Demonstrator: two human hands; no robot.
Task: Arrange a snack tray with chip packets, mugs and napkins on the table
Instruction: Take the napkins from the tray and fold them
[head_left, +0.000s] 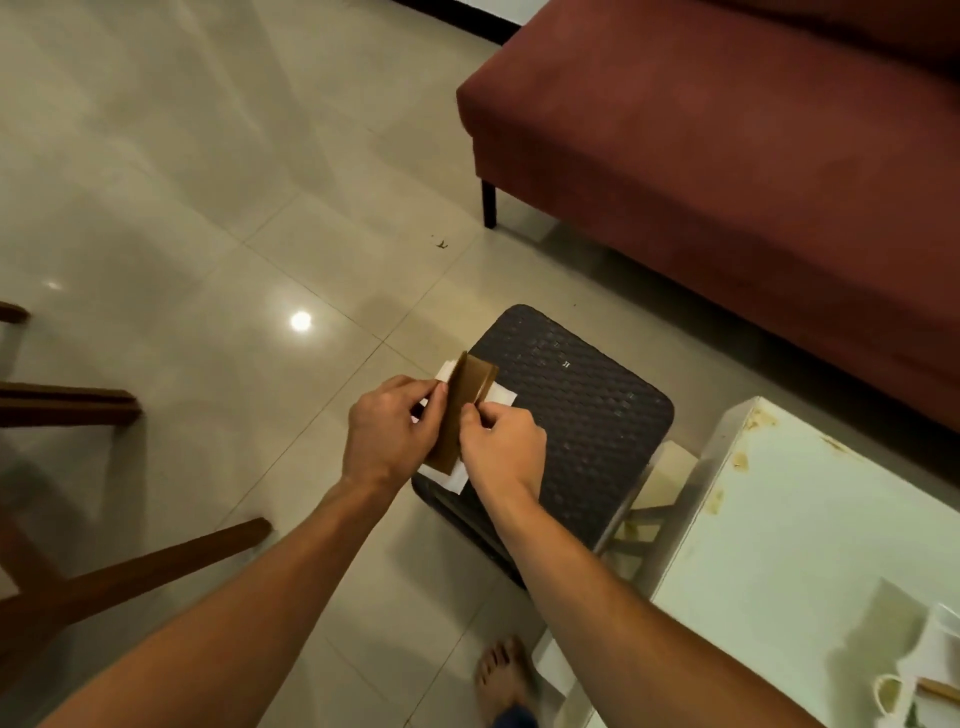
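Still at napkin step: left hand and right hand pinching flat brown paper napkin over white sheets, above dark woven stool. Only white mugs (blurred) seen on pale table at 4 o'clock. No tray or chip packets in view, so probably much left.

Brown napkin holder, flat slab tilted up on edge w/ white napkins poking out both sides and below, sits at the near-left corner of the black woven stool, pinched between both hands.
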